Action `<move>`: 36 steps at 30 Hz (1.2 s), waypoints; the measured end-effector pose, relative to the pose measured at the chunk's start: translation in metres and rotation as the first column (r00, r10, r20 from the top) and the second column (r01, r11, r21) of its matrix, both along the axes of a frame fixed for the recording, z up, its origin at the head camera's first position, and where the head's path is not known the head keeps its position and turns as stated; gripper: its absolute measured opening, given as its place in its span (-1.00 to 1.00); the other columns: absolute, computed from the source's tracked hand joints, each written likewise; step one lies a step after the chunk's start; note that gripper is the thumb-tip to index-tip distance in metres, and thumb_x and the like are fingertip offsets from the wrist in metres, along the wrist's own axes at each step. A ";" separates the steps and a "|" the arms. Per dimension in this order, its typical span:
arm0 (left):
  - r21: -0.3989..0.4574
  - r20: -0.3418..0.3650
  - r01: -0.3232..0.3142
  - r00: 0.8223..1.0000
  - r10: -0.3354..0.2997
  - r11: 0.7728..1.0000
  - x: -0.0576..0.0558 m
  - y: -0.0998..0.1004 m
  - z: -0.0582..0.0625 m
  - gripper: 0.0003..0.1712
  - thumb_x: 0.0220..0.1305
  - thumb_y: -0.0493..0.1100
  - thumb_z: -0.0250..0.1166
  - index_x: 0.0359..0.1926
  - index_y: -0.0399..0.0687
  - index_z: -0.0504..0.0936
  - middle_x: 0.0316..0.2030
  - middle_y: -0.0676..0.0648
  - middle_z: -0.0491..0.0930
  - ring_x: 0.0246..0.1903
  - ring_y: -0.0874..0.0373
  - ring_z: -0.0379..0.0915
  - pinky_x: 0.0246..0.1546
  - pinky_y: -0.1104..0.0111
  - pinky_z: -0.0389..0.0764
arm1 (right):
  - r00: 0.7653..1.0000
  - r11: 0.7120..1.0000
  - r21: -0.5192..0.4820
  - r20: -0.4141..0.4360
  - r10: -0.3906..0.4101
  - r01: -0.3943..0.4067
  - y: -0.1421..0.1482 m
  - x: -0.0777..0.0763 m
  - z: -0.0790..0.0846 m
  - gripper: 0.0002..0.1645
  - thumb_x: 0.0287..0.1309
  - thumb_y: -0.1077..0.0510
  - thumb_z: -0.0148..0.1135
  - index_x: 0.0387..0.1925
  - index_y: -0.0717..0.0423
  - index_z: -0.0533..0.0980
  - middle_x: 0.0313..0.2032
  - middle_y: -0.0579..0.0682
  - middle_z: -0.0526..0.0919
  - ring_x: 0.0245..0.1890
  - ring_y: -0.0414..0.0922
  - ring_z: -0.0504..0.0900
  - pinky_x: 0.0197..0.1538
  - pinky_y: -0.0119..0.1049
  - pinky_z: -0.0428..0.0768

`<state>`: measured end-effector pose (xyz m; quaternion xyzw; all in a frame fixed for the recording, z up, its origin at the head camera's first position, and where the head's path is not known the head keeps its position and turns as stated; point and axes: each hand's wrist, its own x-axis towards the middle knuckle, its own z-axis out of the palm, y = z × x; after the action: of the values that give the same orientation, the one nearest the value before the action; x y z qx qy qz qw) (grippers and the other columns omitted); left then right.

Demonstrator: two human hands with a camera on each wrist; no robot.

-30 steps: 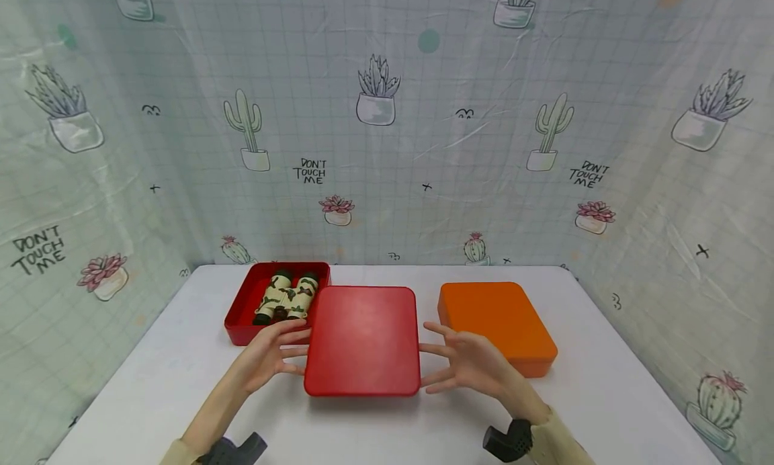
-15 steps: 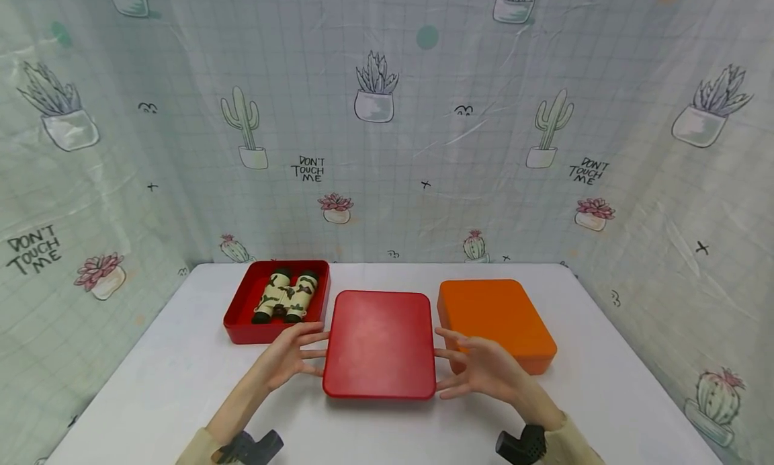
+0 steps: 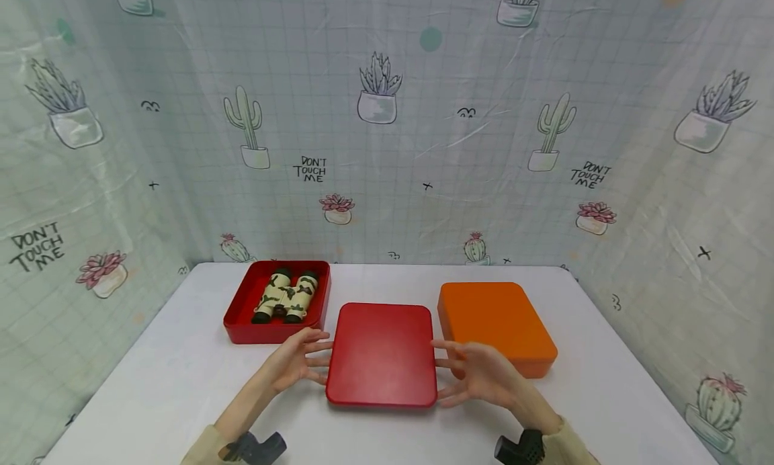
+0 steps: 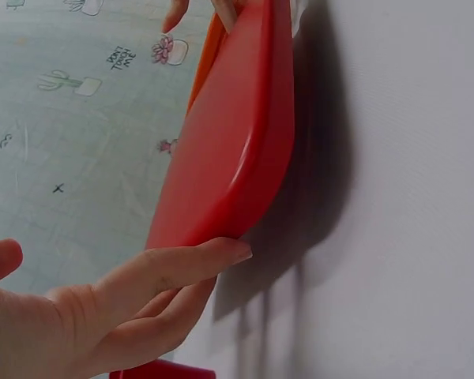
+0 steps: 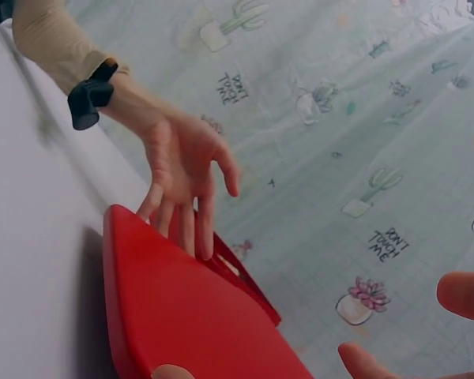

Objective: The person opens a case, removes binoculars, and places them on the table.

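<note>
A square red lid (image 3: 383, 357), its smooth flat side up, is held between my two hands above the white table. Along its left edge the nearly straight fingers of my left hand (image 3: 293, 365) press; in the left wrist view their tips touch the lid's side and underside. My right hand (image 3: 484, 376), fingers spread and extended, supports the opposite edge. Behind my left hand stands an uncovered red box (image 3: 272, 334) with camouflage-patterned binoculars (image 3: 285, 297) lying in it. Some fingertips are hidden beneath the lid.
To the right, behind my right hand, an orange box (image 3: 498, 324) sits on the white table (image 3: 181, 377). A curtain (image 3: 387, 149) with printed cacti hangs round the table's back and sides.
Both hands have carried the red lid rightward from beside the red box, then a little toward me and lower. The red box, the binoculars and the orange box stay put.
</note>
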<state>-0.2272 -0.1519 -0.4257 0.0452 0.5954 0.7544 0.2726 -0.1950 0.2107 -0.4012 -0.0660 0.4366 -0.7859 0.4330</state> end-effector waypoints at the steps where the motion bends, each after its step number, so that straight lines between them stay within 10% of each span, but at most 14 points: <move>1: -0.002 0.011 -0.004 1.000 0.004 1.000 0.000 0.000 -0.001 -0.31 0.33 0.06 -0.28 0.27 -0.37 -0.11 0.28 -0.48 -0.14 0.09 -0.24 0.24 -0.04 -0.15 0.40 | 1.000 1.000 0.005 0.002 0.000 0.000 0.000 0.000 -0.001 -0.30 0.29 -0.03 -0.41 0.37 0.01 -0.31 0.34 0.24 -0.49 0.29 0.35 -0.15 0.22 0.26 0.08; 36: -0.050 0.044 -0.021 0.999 0.024 0.999 -0.006 0.000 -0.009 -0.30 0.34 0.03 -0.29 0.31 -0.35 -0.19 0.23 -0.56 -0.09 0.05 -0.28 0.26 -0.07 -0.12 0.43 | 0.998 0.994 0.089 0.000 -0.067 0.067 -0.009 -0.003 -0.015 -0.39 0.24 -0.04 -0.27 0.29 0.07 0.09 0.33 0.31 -0.39 0.23 0.38 -0.04 0.20 0.21 0.18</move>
<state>-0.2337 -0.1518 -0.4352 0.0148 0.6083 0.7432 0.2783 -0.1982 0.2014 -0.4163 -0.0309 0.4726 -0.7796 0.4096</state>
